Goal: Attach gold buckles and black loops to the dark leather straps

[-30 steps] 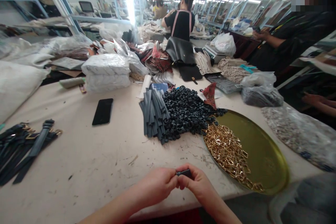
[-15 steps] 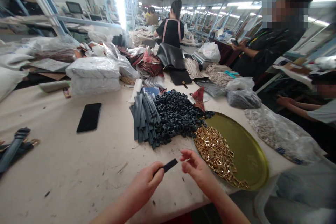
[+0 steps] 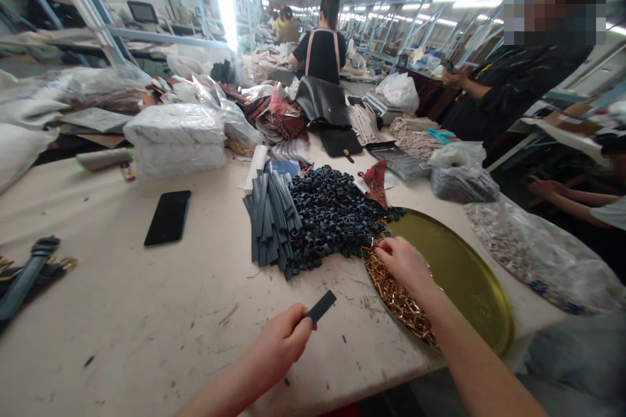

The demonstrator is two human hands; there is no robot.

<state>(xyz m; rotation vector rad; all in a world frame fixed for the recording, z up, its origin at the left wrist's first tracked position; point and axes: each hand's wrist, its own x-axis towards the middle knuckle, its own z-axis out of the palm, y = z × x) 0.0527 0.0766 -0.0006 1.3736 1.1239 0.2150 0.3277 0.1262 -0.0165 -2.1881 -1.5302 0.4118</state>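
My left hand (image 3: 288, 335) is closed around a short, flat dark strap (image 3: 323, 307), whose free end sticks out past the thumb towards the upper right. My right hand (image 3: 403, 264) reaches over the pile of small gold metal buckles (image 3: 394, 293) on a round gold-coloured tray (image 3: 454, 260). Its fingertips are pinched together at the pile's upper left edge; what they hold, if anything, is hidden. Beside the tray lies a heap of small dark strap loops (image 3: 332, 215). A bundle of flat dark strips (image 3: 268, 221) adjoins that heap on the left.
A black phone (image 3: 167, 218) lies on the table at left, with finished-looking straps (image 3: 32, 270) near the left edge. Plastic-wrapped white packs (image 3: 176, 140) and a black bag (image 3: 323, 107) stand farther back. At right lies a filled plastic bag (image 3: 538, 247). People (image 3: 320, 49) are around the table.
My right hand has moved from beside the strap's end up and right onto the buckle pile, its fingers closing. My left hand still holds the strap, almost in place. The view shifted slightly.
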